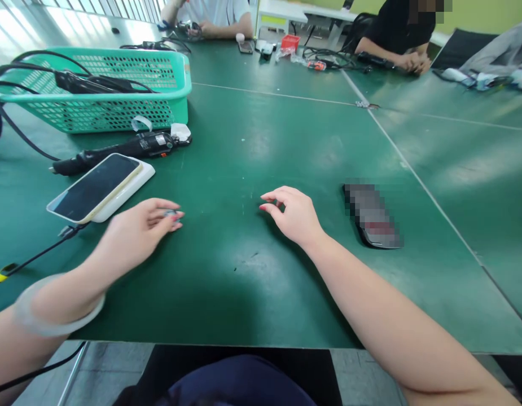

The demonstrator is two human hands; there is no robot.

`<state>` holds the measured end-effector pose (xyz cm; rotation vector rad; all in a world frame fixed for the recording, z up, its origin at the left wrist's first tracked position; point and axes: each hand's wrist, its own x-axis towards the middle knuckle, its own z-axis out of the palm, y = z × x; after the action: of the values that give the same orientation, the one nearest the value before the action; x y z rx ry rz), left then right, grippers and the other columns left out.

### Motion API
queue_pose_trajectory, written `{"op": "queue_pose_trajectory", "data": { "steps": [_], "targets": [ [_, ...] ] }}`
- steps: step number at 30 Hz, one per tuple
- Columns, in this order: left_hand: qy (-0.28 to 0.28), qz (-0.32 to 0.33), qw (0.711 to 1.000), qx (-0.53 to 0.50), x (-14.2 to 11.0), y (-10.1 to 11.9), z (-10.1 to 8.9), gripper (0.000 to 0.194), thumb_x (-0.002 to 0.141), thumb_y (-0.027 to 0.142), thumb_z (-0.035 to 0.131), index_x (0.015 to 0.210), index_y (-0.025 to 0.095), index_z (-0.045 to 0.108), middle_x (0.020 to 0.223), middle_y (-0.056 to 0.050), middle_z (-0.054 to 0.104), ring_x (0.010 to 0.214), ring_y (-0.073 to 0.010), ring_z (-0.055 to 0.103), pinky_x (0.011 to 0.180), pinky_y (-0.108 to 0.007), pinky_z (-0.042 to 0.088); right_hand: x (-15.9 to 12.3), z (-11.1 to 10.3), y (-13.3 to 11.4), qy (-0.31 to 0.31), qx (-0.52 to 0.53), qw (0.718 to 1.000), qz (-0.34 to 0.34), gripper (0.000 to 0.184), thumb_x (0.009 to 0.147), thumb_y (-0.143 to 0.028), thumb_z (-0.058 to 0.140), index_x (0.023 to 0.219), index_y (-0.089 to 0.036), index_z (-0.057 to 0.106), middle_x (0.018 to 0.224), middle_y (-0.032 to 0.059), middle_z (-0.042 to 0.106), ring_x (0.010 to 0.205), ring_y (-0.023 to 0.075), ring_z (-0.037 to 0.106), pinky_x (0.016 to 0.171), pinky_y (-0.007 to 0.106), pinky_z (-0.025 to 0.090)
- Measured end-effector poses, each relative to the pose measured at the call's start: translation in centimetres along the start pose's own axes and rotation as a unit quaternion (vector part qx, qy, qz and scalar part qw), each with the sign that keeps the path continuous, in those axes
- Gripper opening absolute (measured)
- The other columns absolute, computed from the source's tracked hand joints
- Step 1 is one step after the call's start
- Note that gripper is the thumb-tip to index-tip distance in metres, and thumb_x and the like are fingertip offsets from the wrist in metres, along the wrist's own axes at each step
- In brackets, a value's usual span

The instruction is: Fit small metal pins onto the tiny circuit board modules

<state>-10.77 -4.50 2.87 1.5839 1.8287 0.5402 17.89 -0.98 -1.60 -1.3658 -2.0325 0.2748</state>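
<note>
My left hand (136, 231) is over the left part of the green table, just right of a phone. Its fingers are pinched round a small greyish-blue thing (172, 214), mostly hidden and too small to name. My right hand (295, 215) hovers low over the table's middle, with thumb and forefinger curved and a gap between them. I see nothing in it. The phone (97, 186) with a dark screen lies on a white block (125, 192), perhaps a power bank, with a cable running from it. Right of my right hand lies a dark phone-like thing (373, 217), partly blurred out.
A turquoise basket (180, 73) holding black cabled tools stands at the back left. A black electric screwdriver (125, 149) lies before it. The green table (227, 304) has light seams. Across it, two people handle things among cables and a red box (290, 42).
</note>
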Motion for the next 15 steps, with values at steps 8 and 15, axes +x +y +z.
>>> {"op": "queue_pose_trajectory", "data": {
  "steps": [8, 15],
  "targets": [
    [0.083, 0.079, 0.908, 0.403, -2.0, -3.5, -3.4, 0.039, 0.086, 0.051, 0.047, 0.109, 0.025, 0.063, 0.095, -0.003, 0.073, 0.088, -0.0242, 0.066, 0.069, -0.029, 0.043, 0.2, 0.0, 0.3, -0.013, 0.0, 1.0, -0.016, 0.01, 0.086, -0.024, 0.063, 0.091, -0.019, 0.07, 0.089, 0.0045, 0.072, 0.087, 0.0191, 0.062, 0.083, 0.036, 0.048],
    [0.092, 0.142, 0.911, 0.376, -1.7, -4.0, -3.0, 0.028, 0.088, 0.046, 0.047, 0.097, 0.027, 0.066, 0.106, 0.002, 0.069, 0.082, -0.0156, 0.064, 0.073, -0.025, 0.043, 0.0, 0.0, 0.8, -0.011, -0.009, 1.0, -0.027, 0.013, 0.088, -0.023, 0.058, 0.088, -0.02, 0.071, 0.091, 0.0046, 0.072, 0.088, 0.0192, 0.06, 0.084, 0.037, 0.048]
  ]
}}
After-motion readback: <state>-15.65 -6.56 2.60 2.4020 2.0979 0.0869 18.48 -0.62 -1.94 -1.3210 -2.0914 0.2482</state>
